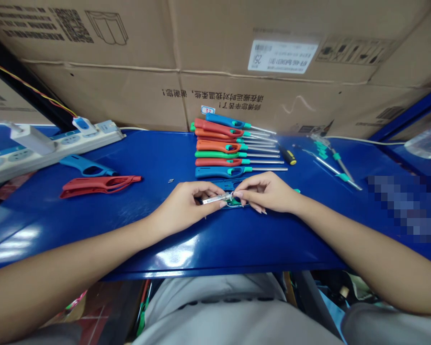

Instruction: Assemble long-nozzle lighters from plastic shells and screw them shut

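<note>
White power strip (66, 145) at left, charger (33, 139) plugged in; printed cardboard (215, 48) behind.

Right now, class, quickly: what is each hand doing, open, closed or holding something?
Left hand: closed, holding a small silvery part.
Right hand: fingertips pinched at its end; exactly what they grip cannot be told.

Blue table (154, 160), row of lighters (212, 145), screwdriver (290, 157), red casing (88, 185)

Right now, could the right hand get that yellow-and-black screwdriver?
Probably yes: bare tabletop leaves the screwdriver open from its right side, though the right hand is busy at a small silvery piece.
</note>
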{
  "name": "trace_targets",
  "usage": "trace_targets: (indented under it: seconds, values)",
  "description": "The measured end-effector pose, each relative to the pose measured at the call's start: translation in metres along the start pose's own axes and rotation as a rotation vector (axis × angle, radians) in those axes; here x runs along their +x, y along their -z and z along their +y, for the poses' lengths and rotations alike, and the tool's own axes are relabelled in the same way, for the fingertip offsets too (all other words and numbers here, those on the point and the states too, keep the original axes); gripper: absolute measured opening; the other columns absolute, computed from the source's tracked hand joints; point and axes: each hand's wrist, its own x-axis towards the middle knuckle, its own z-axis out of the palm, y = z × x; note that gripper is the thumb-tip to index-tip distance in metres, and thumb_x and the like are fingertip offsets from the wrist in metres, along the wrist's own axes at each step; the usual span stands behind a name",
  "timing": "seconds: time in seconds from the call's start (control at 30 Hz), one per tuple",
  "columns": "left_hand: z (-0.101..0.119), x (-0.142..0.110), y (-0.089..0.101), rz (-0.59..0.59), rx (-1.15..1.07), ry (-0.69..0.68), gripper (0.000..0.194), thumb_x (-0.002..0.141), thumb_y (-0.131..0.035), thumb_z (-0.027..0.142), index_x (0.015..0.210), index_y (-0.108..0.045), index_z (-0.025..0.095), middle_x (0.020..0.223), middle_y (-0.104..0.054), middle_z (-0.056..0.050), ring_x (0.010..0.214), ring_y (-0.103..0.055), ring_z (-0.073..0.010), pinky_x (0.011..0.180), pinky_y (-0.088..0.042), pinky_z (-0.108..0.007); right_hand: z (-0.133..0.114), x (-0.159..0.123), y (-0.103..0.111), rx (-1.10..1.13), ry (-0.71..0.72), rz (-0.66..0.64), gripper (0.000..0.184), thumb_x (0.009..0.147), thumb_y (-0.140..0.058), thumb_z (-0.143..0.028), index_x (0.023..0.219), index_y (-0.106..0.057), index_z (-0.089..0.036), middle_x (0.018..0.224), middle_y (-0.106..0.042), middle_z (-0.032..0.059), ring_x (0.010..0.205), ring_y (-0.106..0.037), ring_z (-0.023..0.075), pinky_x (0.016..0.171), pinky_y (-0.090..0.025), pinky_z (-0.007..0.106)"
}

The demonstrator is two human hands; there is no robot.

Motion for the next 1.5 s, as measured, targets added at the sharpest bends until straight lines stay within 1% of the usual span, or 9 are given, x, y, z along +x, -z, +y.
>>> trace_targets:
  seconds: [0.23, 0.5, 0.73, 0.93, 1.1, 1.23, 1.33, 1.5]
  values:
    - [0.0, 0.0006, 0.0001, 0.021, 0.005, -0.003, 0.027, 0.087, -0.073, 0.041, 0.102, -0.076, 0.018, 0.075, -0.07, -0.001, 0.063, -0.061, -0.0128, 0.057, -0.047, -0.023, 0.0023, -0.0001, 0.0021, 0.001, 0.02, -0.016, 0.036, 0.083, -0.075, -0.049, 0.084, -0.07, -0.014, 0.064, -0.065, -0.0022, 0.037, -0.051, 0.0045, 0.033, -0.041, 0.016]
    - [-0.001, 0.0001, -0.0002, 0.018, 0.009, -0.007, 0.027, 0.087, -0.073, 0.039, 0.103, -0.076, 0.018, 0.077, -0.071, -0.002, 0.063, -0.061, -0.0129, 0.058, -0.048, -0.024, 0.0008, -0.0004, 0.0017, -0.024, 0.01, -0.001, 0.035, 0.082, -0.076, -0.049, 0.085, -0.07, -0.014, 0.061, -0.063, -0.0035, 0.036, -0.049, 0.0048, 0.033, -0.038, 0.017]
    - [-0.0002, 0.0011, 0.0002, 0.023, 0.01, -0.012, 0.027, 0.085, -0.074, 0.038, 0.102, -0.076, 0.017, 0.075, -0.07, -0.002, 0.063, -0.061, -0.0132, 0.057, -0.047, -0.024, 0.0004, 0.0001, 0.0017, -0.045, 0.033, -0.006, 0.032, 0.086, -0.071, -0.046, 0.086, -0.07, -0.014, 0.06, -0.061, -0.0038, 0.036, -0.048, 0.005, 0.032, -0.037, 0.018]
    - [-0.0007, 0.0009, -0.0008, 0.02, -0.001, 0.001, 0.028, 0.084, -0.074, 0.038, 0.102, -0.077, 0.016, 0.077, -0.071, -0.003, 0.064, -0.06, -0.0133, 0.057, -0.048, -0.024, -0.0006, 0.0004, 0.0013, -0.068, 0.053, -0.009, 0.029, 0.086, -0.071, -0.043, 0.085, -0.07, -0.014, 0.057, -0.058, -0.005, 0.037, -0.046, 0.0047, 0.034, -0.036, 0.018]
    - [0.0002, 0.0007, -0.0009, 0.019, -0.002, 0.012, 0.031, 0.084, -0.074, 0.038, 0.103, -0.077, 0.015, 0.079, -0.072, -0.004, 0.064, -0.06, -0.0134, 0.058, -0.048, -0.024, 0.0007, 0.0003, 0.0019, -0.094, 0.035, -0.011, 0.029, 0.087, -0.07, -0.043, 0.087, -0.07, -0.014, 0.054, -0.057, -0.0054, 0.037, -0.045, 0.0051, 0.035, -0.036, 0.018]
    - [-0.0001, 0.0019, -0.0009, 0.018, 0.002, 0.009, 0.031, 0.084, -0.074, 0.039, 0.103, -0.077, 0.015, 0.08, -0.073, -0.004, 0.065, -0.06, -0.0134, 0.058, -0.048, -0.024, -0.0004, 0.0001, 0.0018, -0.102, 0.036, -0.012, 0.029, 0.087, -0.069, -0.043, 0.087, -0.07, -0.014, 0.057, -0.057, -0.0047, 0.038, -0.046, 0.0053, 0.037, -0.036, 0.019]
    - [-0.0011, 0.0022, -0.0014, 0.018, 0.004, 0.013, 0.03, 0.084, -0.075, 0.038, 0.102, -0.078, 0.015, 0.08, -0.074, -0.004, 0.064, -0.059, -0.0129, 0.058, -0.047, -0.024, -0.0016, -0.0002, 0.0013, -0.106, 0.031, -0.017, 0.032, 0.086, -0.071, -0.046, 0.087, -0.07, -0.014, 0.059, -0.057, -0.0041, 0.039, -0.046, 0.0055, 0.038, -0.036, 0.02]
    - [-0.002, 0.0009, -0.0017, 0.014, 0.035, 0.002, 0.027, 0.085, -0.074, 0.037, 0.102, -0.079, 0.017, 0.08, -0.074, -0.003, 0.063, -0.057, -0.0121, 0.058, -0.045, -0.023, -0.0006, -0.0005, 0.0017, -0.125, 0.02, -0.023, 0.033, 0.087, -0.07, -0.047, 0.087, -0.071, -0.013, 0.062, -0.059, -0.003, 0.041, -0.047, 0.0053, 0.039, -0.036, 0.019]
